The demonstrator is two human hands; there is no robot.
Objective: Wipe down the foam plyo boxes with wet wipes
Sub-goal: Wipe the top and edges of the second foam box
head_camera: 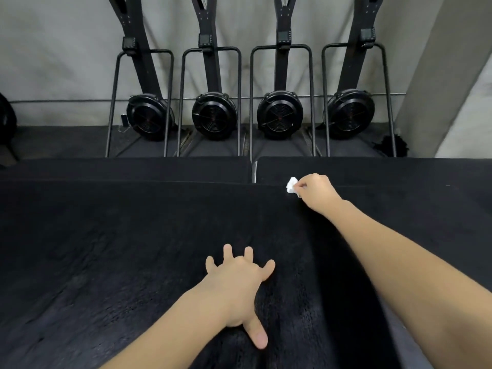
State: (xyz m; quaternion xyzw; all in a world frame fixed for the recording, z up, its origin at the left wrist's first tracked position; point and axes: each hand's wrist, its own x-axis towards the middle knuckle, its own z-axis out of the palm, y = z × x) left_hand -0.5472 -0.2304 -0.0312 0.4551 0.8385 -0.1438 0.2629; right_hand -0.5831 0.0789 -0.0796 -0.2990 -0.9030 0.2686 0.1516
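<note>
1. Nearest foam plyo box [133, 249]: black, broad, textured top filling the lower half of the view, with darker streaks toward the right that may be damp, though hard to tell.
2. Two more black boxes behind it: one at far left [119, 169], one at far right [399, 171], parted by a narrow pale gap near centre.
3. Wet wipe [292, 185]: small, white, crumpled, at the far edge of the nearest box, right where it meets the rear right box.
4. Right hand [316, 191]: reached well forward, fingers curled and pinching the wipe against the box edge.
5. Left hand [239, 286]: fingers spread and flat on the top of the nearest box, thumb pointing back toward the wearer, holding nothing; seemingly bracing the body for the reach.
6. Hands well apart, left near, right far.
7. Step in hand, as a judgement: wiping the far edge of the nearest box top, mid task.
8. Next move, as a judgement: calls for dragging the wipe along the seam or back across the top with steady downward pressure, keeping the left palm planted since foam gives under weight.
9. Beyond the boxes: four upright black fan machines [214, 115] in metal frames against a pale wall [66, 49], on dark floor [66, 142].
</note>
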